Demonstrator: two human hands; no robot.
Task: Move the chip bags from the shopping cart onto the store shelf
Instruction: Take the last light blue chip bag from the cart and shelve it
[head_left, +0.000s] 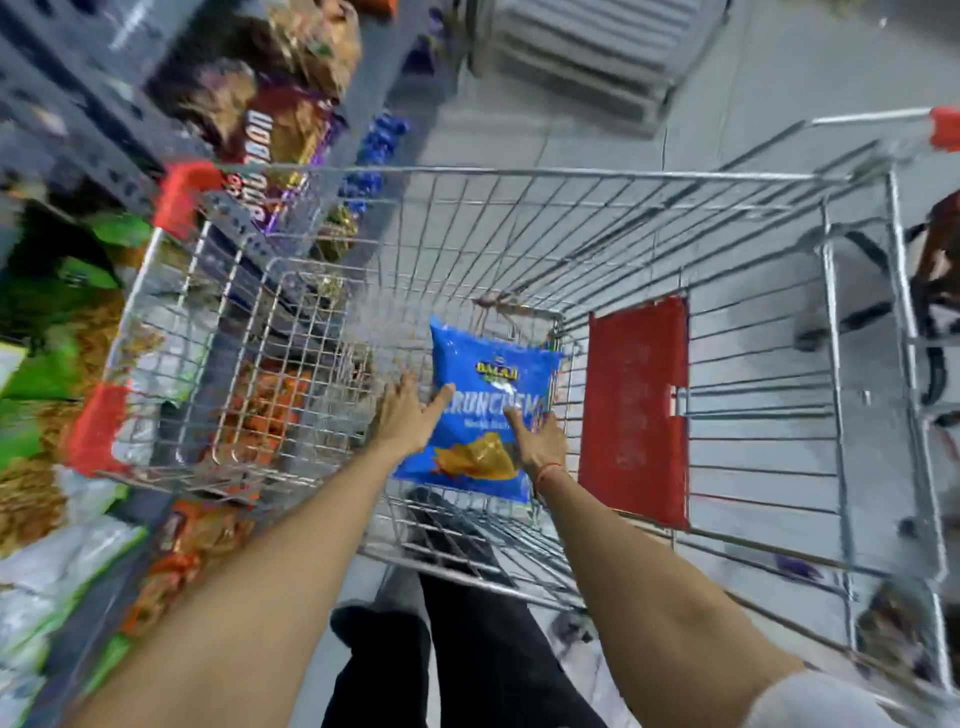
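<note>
A blue chip bag (488, 374) lies on the wire floor of the shopping cart (519, 174), near its back right corner. My left hand (408, 413) reaches down into the cart, fingers spread, its thumb touching the bag's left edge. My right hand (537, 436) rests on the bag's right side with the index finger laid across the print. Neither hand has closed around the bag. The store shelf (78, 119) runs along the left, packed with snack bags, and is blurred.
A red child-seat flap (636, 410) hangs inside the cart to the right of the bag. Red corner bumpers (182, 195) mark the cart rim. Green, orange and purple snack packs fill the shelf at left. A second cart (602, 57) stands at the top.
</note>
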